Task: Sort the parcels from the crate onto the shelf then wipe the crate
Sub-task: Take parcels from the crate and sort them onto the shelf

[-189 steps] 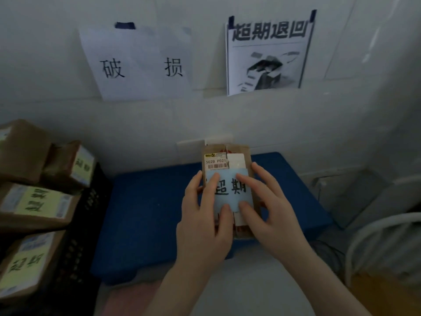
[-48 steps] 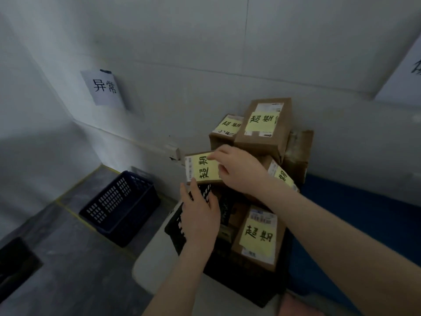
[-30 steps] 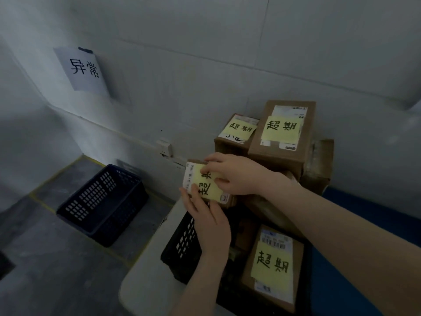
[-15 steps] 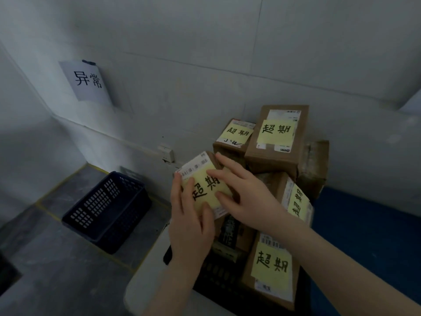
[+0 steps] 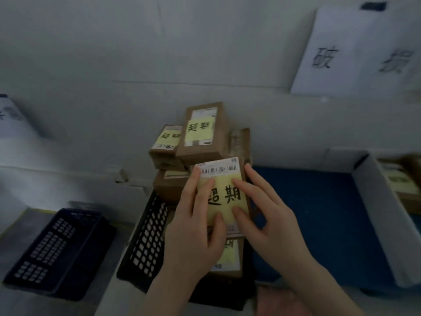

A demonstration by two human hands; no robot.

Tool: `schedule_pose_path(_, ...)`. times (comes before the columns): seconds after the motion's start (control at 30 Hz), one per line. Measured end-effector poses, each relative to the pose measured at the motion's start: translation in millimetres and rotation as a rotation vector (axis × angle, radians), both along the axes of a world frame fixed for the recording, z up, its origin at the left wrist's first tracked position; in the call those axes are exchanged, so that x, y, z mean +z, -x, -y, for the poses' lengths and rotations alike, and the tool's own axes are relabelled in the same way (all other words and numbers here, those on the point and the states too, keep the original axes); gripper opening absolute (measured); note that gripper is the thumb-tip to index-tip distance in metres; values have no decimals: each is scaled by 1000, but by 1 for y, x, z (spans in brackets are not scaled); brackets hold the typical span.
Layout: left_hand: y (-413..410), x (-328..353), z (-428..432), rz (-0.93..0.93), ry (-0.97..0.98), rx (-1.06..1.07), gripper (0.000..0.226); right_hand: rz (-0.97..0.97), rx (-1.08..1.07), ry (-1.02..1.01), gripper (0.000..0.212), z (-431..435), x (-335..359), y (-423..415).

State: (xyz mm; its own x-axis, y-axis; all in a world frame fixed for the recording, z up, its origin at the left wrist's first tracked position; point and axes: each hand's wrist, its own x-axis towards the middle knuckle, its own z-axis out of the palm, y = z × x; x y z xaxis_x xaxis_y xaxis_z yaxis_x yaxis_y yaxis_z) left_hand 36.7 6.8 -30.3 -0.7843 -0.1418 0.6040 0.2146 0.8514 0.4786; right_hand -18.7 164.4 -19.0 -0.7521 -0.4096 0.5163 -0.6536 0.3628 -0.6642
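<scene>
Left grip and right grip pinch one parcel over the crate; stacked parcels remain, wiping not started.

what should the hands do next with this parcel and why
Probably carry the parcel right, over the blue surface, toward the white box. The left hand and right hand hold it above the black crate, its yellow note reads 超期, and the box seems to hold yellow-noted parcels, though blurred.
</scene>
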Motion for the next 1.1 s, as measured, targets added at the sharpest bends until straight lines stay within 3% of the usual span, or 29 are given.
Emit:
schedule_pose_path(0.23,13,8,-97,65,8,-206,56,54,-193,34,46,-108,-1,-12)
schedule_pose_path(0.63,10,8,-312,178,-15,-284,64,200,-238,100,44,-326,-6,-25)
schedule_pose_path(1.1,40,12,-383,187,25,-416,61,188,-364,183,44,-395,-5,-20)
